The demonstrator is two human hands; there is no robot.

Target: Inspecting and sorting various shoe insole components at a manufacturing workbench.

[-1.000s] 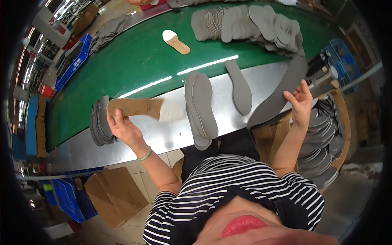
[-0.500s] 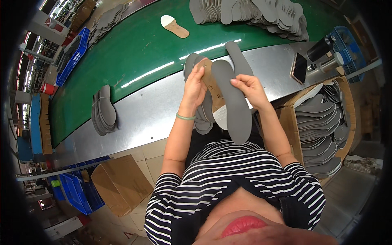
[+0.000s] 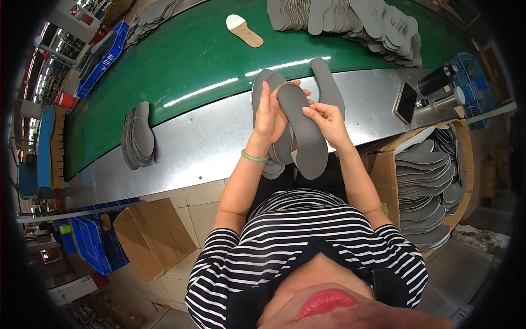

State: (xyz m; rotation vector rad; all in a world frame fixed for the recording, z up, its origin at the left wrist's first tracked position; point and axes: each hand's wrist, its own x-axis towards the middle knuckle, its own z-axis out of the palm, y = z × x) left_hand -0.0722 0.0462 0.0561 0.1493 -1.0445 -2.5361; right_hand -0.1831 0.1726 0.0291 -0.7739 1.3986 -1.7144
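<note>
A grey insole (image 3: 307, 137) lies over a tan-and-white insole board, which shows only as thin edges behind it. My left hand (image 3: 268, 118) cups the pair at the upper end, thumb raised and fingertips reaching behind. My right hand (image 3: 329, 123) pinches the grey insole's right edge between thumb and fingers. Under and beside my left hand, several more grey insoles (image 3: 260, 85) lie at the table edge. Another grey insole (image 3: 327, 82) rests on the metal strip behind my right hand.
A tan-and-white insole board (image 3: 245, 31) lies on the green surface (image 3: 192, 60), near a long row of grey insoles (image 3: 329, 16). A tied bundle (image 3: 138, 137) sits left. On the right are a phone (image 3: 405, 103), a metal cylinder (image 3: 446, 101) and a carton (image 3: 383, 170) of insoles.
The grey insole has moved left over the tan-and-white board, now covering most of it. My left hand has opened its thumb away and shifted to cup the pair from behind.
</note>
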